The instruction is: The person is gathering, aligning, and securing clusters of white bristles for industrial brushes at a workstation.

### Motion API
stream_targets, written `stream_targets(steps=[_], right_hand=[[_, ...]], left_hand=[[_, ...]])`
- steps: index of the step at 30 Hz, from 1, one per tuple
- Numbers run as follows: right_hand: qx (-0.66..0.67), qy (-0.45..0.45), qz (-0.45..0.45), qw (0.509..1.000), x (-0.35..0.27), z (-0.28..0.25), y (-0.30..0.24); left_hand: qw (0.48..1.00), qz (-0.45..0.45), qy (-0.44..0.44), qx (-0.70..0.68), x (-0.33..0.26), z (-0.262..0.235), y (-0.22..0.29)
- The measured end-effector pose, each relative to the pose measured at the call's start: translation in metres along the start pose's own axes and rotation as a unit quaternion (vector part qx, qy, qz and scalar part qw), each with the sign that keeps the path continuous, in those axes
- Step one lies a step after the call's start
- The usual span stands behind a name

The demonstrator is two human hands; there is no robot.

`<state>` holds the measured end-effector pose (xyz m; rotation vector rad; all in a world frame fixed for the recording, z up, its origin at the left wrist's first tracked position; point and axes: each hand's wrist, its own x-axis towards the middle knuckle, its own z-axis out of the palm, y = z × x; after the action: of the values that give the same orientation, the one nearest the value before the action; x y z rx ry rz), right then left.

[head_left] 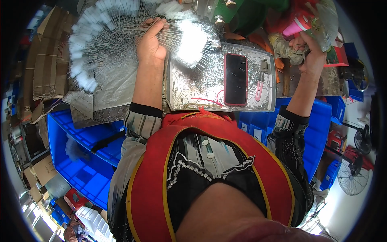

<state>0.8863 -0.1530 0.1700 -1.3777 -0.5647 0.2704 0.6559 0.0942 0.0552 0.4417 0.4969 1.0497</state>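
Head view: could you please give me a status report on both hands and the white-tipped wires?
Left hand at the white-tipped wires, grip unclear. Right hand by crumpled plastic bag, grip unclear. Red-cased phone lying in scrap-strewn tray.

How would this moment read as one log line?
left hand: among white-tipped wire brushes | right hand: at crumpled plastic, near pink container | tray: phone, pink cutter, metal scraps

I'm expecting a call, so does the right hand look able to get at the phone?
Probably yes: the phone lies largely uncovered in the open tray, and the pink cutter beside it looks low enough for the right hand to pass over.
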Motion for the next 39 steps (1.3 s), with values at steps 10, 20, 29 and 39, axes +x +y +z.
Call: stream_targets(steps=[10,20,29,39], right_hand=[[0.05,-0.068,-0.238,0.968,0.003,-0.004,0.084],[0.078,-0.086,-0.206,0.972,0.0,-0.003,0.082],[0.02,-0.021,-0.067,0.997,0.001,-0.021,0.038],[-0.044,0.016,-0.039,0.998,-0.002,-0.002,0.011]], left_hand=[[1.0,0.008,-0.004,0.011,-0.004,0.002,0.0],[0.997,-0.059,-0.03,0.048,-0.013,0.009,-0.004],[0.999,-0.024,-0.006,0.037,-0.008,0.009,-0.011],[0.999,-0.011,-0.01,0.044,-0.005,0.006,-0.012]])
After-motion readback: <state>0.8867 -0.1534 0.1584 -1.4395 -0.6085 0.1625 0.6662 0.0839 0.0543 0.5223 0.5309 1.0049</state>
